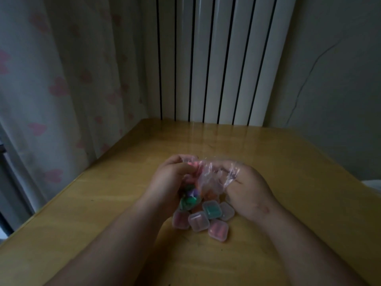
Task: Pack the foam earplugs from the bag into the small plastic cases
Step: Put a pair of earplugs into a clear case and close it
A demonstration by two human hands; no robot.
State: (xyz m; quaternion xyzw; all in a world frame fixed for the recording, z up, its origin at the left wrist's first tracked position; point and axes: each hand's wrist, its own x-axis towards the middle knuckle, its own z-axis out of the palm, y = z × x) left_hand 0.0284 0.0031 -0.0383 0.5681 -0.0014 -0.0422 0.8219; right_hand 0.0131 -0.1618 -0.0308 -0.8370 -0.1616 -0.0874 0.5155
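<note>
1. Left grip: your left grip (pixel 171 180) is closed on the left side of the clear plastic bag (pixel 208 176). Its fingers are curled over the film near the bag's upper edge.
2. Right grip: your right grip (pixel 247 190) holds the right side of the same bag. The film is stretched and creased across its curled fingers.
3. Bag position: the bag hangs between the two grips, raised off the wooden worktop (pixel 103 203). Its upper edge is at the fingertips and its lower end is toward your wrists.
4. Foam earplugs (pixel 190 198): they sit bunched inside the lower part of the bag, just beside the heel of the left grip. Green, purple and orange-pink pieces show through the film.
5. Small plastic cases (pixel 199 220): five square translucent cases lie on the worktop in a tight cluster, touching one another. They sit directly below the bag and between your wrists.
   - One holds teal contents.
   - At least two hold pink contents.
   - The rightmost looks clear.
6. Markings: the frame is dim and soft, so any print on the bag or the cases cannot be read.
7. Surroundings: a white ribbed radiator (pixel 216 58) stands behind the far edge of the worktop. A curtain (pixel 51 79) with pink hearts hangs to the left.
</note>
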